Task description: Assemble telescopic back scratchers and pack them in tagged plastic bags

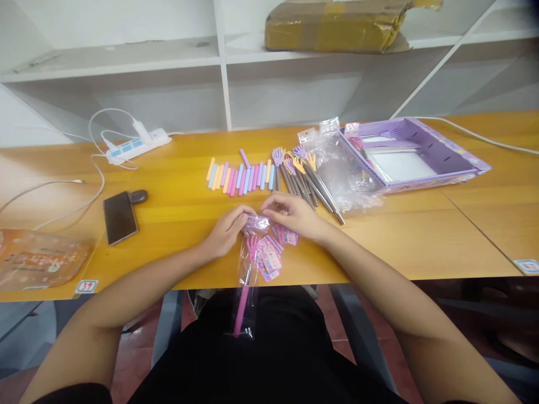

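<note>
Between my hands, a printed purple card (256, 223) lies across the top of a clear plastic bag (253, 271). A pink hand-shaped scratcher (243, 300) is inside the bag, which hangs over the table edge. My left hand (229, 229) pinches the card's left end. At its right end is my right hand (292, 215), thumb and fingers pressed together at the bag's top; what they pinch is too small to name. Several printed cards (270, 258) lie right of the bag. Beyond my hands are a row of pastel tubes (240, 178) and a pile of scratchers with metal rods (309, 177).
Clear bags (349, 179) are heaped beside a purple box (455, 160) at the right. A phone (120, 217), a power strip (138, 146) and an orange package (42, 259) are at the left. A taped carton (332, 25) sits on the shelf (126, 63).
</note>
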Demonstrator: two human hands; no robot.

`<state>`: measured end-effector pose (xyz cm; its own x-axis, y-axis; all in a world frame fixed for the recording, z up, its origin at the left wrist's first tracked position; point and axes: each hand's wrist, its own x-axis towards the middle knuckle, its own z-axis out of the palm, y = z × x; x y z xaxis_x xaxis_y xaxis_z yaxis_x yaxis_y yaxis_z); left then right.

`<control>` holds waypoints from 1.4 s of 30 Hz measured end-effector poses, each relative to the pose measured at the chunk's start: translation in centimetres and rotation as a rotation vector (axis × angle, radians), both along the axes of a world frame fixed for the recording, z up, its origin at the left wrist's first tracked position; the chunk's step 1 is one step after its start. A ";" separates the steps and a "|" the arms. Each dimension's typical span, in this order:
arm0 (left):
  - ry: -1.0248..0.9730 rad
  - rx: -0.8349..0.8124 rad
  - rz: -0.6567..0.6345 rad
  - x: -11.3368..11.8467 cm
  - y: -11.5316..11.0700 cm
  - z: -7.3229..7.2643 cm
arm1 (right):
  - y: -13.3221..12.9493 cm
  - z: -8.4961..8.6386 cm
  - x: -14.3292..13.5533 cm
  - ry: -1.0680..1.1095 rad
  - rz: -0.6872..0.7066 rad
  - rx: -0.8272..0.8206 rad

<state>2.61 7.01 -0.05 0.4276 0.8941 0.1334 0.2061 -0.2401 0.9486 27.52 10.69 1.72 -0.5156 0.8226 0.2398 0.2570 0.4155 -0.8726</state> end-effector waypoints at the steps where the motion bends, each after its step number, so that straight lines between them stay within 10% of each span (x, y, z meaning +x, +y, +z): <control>1: 0.037 0.033 0.012 0.1 0.1 0.1 | 0.0 0.1 0.0 -0.005 0.024 -0.002; 35: -0.105 -0.411 -0.256 0.1 0.7 -0.6 | -0.4 0.5 0.4 0.107 0.249 -0.427; 42: -0.466 -0.236 0.227 -0.3 2.0 0.0 | -0.4 1.1 0.6 0.001 0.554 -0.658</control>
